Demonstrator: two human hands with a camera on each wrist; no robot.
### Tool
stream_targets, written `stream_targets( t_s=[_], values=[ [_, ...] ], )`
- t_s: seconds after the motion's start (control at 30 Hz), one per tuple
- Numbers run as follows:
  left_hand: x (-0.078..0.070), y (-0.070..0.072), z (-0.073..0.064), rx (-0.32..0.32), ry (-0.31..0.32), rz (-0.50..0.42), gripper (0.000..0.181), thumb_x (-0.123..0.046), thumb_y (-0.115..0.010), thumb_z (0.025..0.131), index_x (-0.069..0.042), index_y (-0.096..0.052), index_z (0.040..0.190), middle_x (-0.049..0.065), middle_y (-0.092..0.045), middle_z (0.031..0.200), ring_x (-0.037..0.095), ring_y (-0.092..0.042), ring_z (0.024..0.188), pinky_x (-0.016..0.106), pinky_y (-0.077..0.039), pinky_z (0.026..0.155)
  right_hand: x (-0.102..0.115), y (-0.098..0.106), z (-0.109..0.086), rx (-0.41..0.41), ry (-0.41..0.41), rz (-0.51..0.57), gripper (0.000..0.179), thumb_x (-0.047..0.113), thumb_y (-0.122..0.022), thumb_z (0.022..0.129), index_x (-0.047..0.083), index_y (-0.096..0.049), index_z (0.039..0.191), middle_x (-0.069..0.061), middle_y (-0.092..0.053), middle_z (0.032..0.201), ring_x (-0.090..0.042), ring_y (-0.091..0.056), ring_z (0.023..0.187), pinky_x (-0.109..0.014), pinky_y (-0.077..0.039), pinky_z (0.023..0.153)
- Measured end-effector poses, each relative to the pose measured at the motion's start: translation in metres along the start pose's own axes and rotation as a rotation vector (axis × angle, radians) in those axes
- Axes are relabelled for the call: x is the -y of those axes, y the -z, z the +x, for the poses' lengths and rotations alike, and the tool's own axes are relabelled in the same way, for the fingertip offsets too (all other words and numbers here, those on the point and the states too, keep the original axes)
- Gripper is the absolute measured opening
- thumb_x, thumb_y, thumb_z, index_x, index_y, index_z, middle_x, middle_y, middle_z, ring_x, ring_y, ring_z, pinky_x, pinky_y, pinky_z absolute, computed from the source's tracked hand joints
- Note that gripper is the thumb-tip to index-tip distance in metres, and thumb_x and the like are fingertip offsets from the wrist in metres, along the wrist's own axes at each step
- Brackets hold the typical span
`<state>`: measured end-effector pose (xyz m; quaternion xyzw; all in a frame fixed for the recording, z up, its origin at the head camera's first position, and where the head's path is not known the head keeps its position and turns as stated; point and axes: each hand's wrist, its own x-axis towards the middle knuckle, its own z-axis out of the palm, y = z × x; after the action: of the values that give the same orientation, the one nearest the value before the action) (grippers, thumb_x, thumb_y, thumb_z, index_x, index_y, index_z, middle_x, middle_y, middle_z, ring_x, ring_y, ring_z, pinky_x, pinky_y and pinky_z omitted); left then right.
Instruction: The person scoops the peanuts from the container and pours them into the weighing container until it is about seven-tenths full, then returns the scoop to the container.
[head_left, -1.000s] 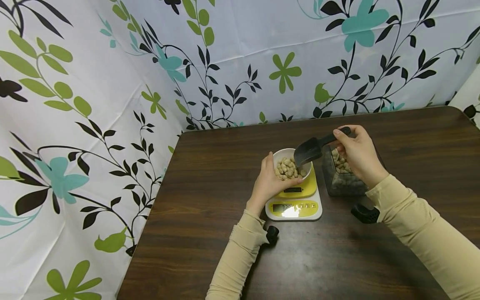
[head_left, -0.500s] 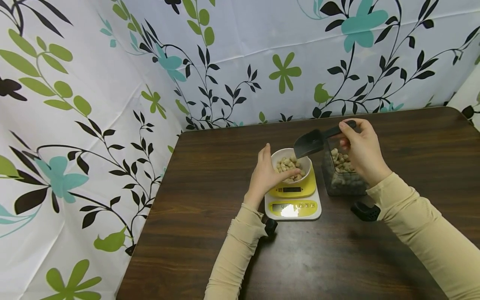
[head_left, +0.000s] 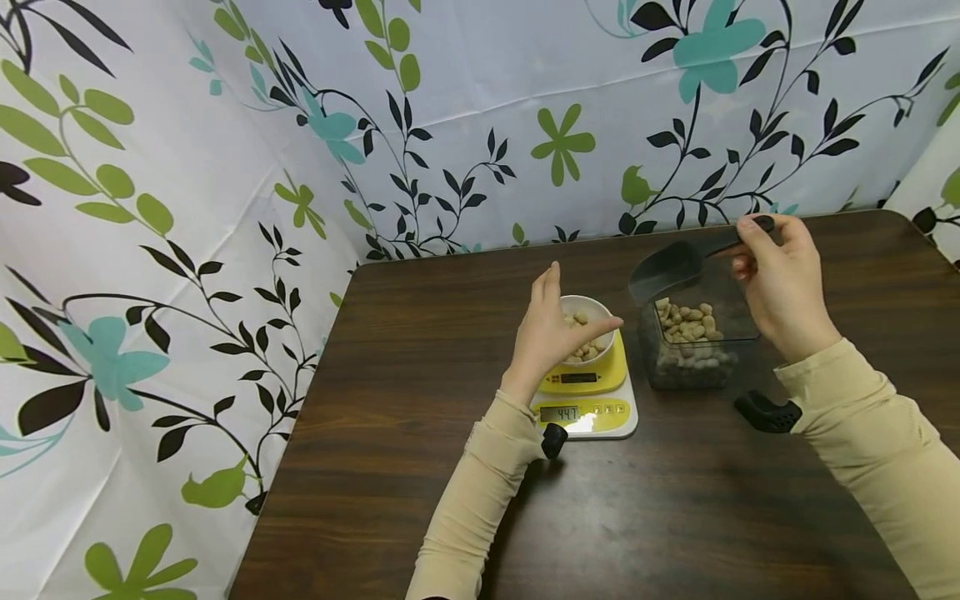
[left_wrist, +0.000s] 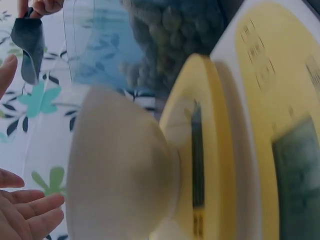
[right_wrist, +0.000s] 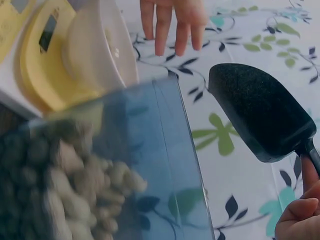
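Note:
My right hand (head_left: 787, 287) pinches the handle of a dark scoop (head_left: 667, 268), held tilted above a clear square container (head_left: 684, 377). Shelled-looking, pale peanuts (head_left: 688, 325) lie inside that container; in the right wrist view the scoop's blade (right_wrist: 260, 110) hangs beside its wall. A white bowl (left_wrist: 120, 165) holding more peanuts stands on a yellow and white kitchen scale (head_left: 626, 421). Beside the bowl my left hand (head_left: 551, 337) is spread, fingers straight and thumb out over the rim in the head view; the left wrist view shows its fingers apart from the bowl.
The scale's small display (head_left: 559, 413) shows dark digits. Everything stands on a dark wood-grain table (head_left: 420, 375). Behind and to the left hangs a white curtain (head_left: 465, 67) with leaf and flower prints. A black wrist device (head_left: 767, 412) sits under the right sleeve.
My right hand has carried the scoop rightward and up, from over the bowl to over the container. My left hand has let go of the bowl and risen slightly with fingers spread.

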<state>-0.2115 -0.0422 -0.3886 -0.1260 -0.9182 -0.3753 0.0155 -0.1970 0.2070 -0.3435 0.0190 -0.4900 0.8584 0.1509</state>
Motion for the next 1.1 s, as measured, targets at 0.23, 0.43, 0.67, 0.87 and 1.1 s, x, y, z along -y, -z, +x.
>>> stream_targets(
  t_s=[0.23, 0.43, 0.67, 0.87, 1.1],
  values=[
    [-0.025, -0.018, 0.002, 0.076, -0.072, 0.068, 0.108, -0.067, -0.064, 0.072, -0.025, -0.004, 0.151, 0.005, -0.018, 0.155, 0.024, -0.043, 0.131, 0.034, -0.051, 0.089, 0.011, 0.02, 0.0, -0.112, 0.075, -0.15, 0.024, 0.017, -0.065, 0.087, 0.011, -0.048, 0.103, 0.001, -0.057, 0.073, -0.007, -0.049, 0.056, -0.016, -0.037, 0.054],
    [-0.04, -0.034, -0.001, 0.123, -0.108, 0.062, 0.103, -0.068, -0.061, 0.075, -0.03, -0.001, 0.15, 0.0, -0.015, 0.156, 0.025, -0.042, 0.132, 0.036, -0.05, 0.091, 0.01, 0.032, -0.004, -0.169, 0.107, -0.442, 0.014, 0.019, -0.061, 0.09, 0.019, -0.053, 0.102, 0.008, -0.055, 0.068, -0.004, -0.049, 0.058, -0.014, -0.037, 0.053],
    [-0.05, -0.051, -0.003, 0.163, -0.15, 0.082, 0.094, -0.067, -0.053, 0.081, -0.03, -0.002, 0.15, 0.001, -0.015, 0.156, 0.025, -0.045, 0.13, 0.034, -0.051, 0.087, 0.007, 0.037, -0.006, -0.161, 0.083, -0.768, 0.012, 0.027, -0.055, 0.093, 0.031, -0.05, 0.104, 0.016, -0.053, 0.076, 0.002, -0.049, 0.061, -0.013, -0.039, 0.056],
    [-0.054, -0.064, -0.002, 0.178, -0.157, 0.095, 0.093, -0.067, -0.051, 0.082, -0.026, -0.004, 0.151, 0.005, -0.018, 0.156, 0.023, -0.041, 0.134, 0.037, -0.047, 0.097, 0.006, 0.038, -0.007, -0.107, 0.054, -0.942, 0.013, 0.035, -0.053, 0.094, 0.037, -0.046, 0.104, 0.027, -0.053, 0.074, 0.003, -0.05, 0.065, -0.018, -0.037, 0.052],
    [-0.056, -0.072, -0.004, 0.185, -0.151, 0.108, 0.093, -0.065, -0.051, 0.084, -0.019, -0.006, 0.151, 0.011, -0.021, 0.155, 0.023, -0.04, 0.135, 0.034, -0.045, 0.1, 0.009, 0.042, -0.006, 0.009, -0.056, -1.053, 0.017, 0.046, -0.041, 0.096, 0.03, -0.04, 0.103, 0.023, -0.051, 0.068, 0.002, -0.051, 0.066, -0.015, -0.042, 0.06]
  ],
)
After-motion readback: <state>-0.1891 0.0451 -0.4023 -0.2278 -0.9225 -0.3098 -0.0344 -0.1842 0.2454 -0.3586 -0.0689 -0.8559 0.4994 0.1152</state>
